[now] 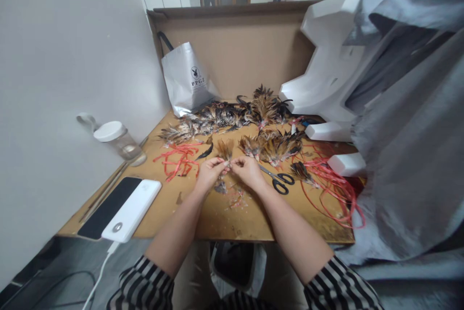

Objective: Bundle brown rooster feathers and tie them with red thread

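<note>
A small bunch of brown feathers stands fanned out between my two hands over the table's middle. My left hand pinches the bunch near its base. From the other side, the fingers of my right hand are closed at the same spot; the fingertips hide what exactly they grip. Black-handled scissors lie just right of my right hand. To the left are cut lengths of red plastic ribbon and a single dark feather. Feather scraps are scattered below my hands.
Bundled feathers and a long feather pile lie behind. Red ribbon strands and white foam are at right. A silver bag, a cup, a phone and a white power bank stand or lie left.
</note>
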`<act>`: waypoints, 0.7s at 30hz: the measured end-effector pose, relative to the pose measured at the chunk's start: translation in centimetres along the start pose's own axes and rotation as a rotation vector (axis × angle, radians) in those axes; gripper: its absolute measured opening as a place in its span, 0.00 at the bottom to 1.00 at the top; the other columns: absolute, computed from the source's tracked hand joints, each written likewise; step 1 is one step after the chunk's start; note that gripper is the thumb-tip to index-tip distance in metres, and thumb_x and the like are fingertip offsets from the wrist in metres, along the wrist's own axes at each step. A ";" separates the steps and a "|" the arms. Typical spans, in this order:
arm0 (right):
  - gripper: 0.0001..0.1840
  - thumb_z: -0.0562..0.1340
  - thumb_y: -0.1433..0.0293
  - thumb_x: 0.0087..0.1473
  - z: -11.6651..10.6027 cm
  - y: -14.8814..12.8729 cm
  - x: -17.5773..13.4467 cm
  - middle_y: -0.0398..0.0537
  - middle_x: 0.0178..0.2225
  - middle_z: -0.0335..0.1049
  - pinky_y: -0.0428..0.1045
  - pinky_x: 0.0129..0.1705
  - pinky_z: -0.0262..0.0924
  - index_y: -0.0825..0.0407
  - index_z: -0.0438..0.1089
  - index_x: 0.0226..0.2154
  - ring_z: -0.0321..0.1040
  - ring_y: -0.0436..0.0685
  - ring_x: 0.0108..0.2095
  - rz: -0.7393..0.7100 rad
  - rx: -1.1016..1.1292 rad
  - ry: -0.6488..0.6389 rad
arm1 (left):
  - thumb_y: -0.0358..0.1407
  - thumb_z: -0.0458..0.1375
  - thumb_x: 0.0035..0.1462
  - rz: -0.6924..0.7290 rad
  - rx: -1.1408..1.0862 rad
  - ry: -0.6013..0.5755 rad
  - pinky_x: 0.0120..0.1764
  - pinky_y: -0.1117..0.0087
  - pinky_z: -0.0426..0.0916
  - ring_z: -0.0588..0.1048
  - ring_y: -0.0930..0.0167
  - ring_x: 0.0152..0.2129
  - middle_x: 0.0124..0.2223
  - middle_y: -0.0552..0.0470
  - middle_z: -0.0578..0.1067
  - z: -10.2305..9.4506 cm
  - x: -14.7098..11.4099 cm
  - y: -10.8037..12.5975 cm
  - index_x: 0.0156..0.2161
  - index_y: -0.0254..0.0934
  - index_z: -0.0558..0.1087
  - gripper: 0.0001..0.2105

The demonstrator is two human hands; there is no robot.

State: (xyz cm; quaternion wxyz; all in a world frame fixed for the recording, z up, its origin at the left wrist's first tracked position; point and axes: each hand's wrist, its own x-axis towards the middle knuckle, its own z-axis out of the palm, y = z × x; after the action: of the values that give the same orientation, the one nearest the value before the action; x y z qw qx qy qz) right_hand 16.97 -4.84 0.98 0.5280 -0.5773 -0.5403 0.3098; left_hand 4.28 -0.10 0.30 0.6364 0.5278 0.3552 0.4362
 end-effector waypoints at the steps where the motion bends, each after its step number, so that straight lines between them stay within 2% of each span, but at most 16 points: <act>1: 0.09 0.58 0.67 0.41 0.0 0.0 0.0 0.44 0.18 0.68 0.42 0.21 0.52 0.56 0.70 0.21 0.60 0.47 0.18 0.014 0.016 -0.007 | 0.37 0.65 0.37 -0.003 -0.007 -0.003 0.25 0.77 0.64 0.70 0.77 0.19 0.22 0.51 0.73 -0.1 0.0 -0.1 0.25 0.31 0.70 0.12; 7: 0.07 0.60 0.67 0.39 0.8 0.1 0.0 0.41 0.15 0.66 0.42 0.21 0.56 0.55 0.67 0.23 0.60 0.46 0.16 0.189 0.301 -0.059 | 0.34 0.67 0.33 -0.119 -0.225 0.007 0.30 0.78 0.66 0.70 0.79 0.20 0.24 0.54 0.73 -0.5 0.2 -0.5 0.26 0.31 0.71 0.12; 11: 0.08 0.61 0.66 0.39 1.3 0.6 0.1 0.41 0.16 0.66 0.43 0.22 0.58 0.55 0.66 0.24 0.61 0.46 0.17 0.204 0.370 -0.053 | 0.33 0.67 0.32 -0.147 -0.280 0.021 0.30 0.77 0.66 0.70 0.78 0.21 0.25 0.53 0.73 -0.5 0.3 -0.7 0.26 0.32 0.71 0.12; 14: 0.08 0.61 0.66 0.39 1.3 0.8 0.2 0.42 0.17 0.65 0.43 0.23 0.56 0.55 0.66 0.23 0.60 0.47 0.18 0.136 0.267 0.003 | 0.35 0.66 0.34 -0.054 -0.145 0.074 0.28 0.77 0.65 0.69 0.78 0.20 0.24 0.53 0.72 -0.2 0.3 -0.8 0.25 0.32 0.72 0.11; 17: 0.08 0.61 0.66 0.39 1.0 0.6 0.3 0.42 0.18 0.65 0.43 0.24 0.55 0.55 0.67 0.24 0.59 0.47 0.20 0.065 0.175 0.105 | 0.35 0.64 0.37 0.120 0.014 0.146 0.28 0.76 0.64 0.68 0.77 0.21 0.24 0.54 0.72 0.1 0.2 -0.6 0.24 0.33 0.72 0.08; 21: 0.10 0.60 0.64 0.40 0.9 0.3 0.3 0.41 0.18 0.64 0.44 0.24 0.53 0.55 0.67 0.23 0.57 0.47 0.20 0.063 0.140 0.165 | 0.34 0.62 0.39 0.272 0.126 0.175 0.32 0.75 0.64 0.70 0.75 0.24 0.25 0.54 0.71 0.3 0.1 -0.4 0.23 0.34 0.72 0.05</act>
State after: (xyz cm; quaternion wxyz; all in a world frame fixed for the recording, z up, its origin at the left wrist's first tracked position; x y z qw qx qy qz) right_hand 16.31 -4.27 0.59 0.5998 -0.5793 -0.4534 0.3147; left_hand 4.64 -0.14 -0.04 0.5041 0.5698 0.3611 0.5393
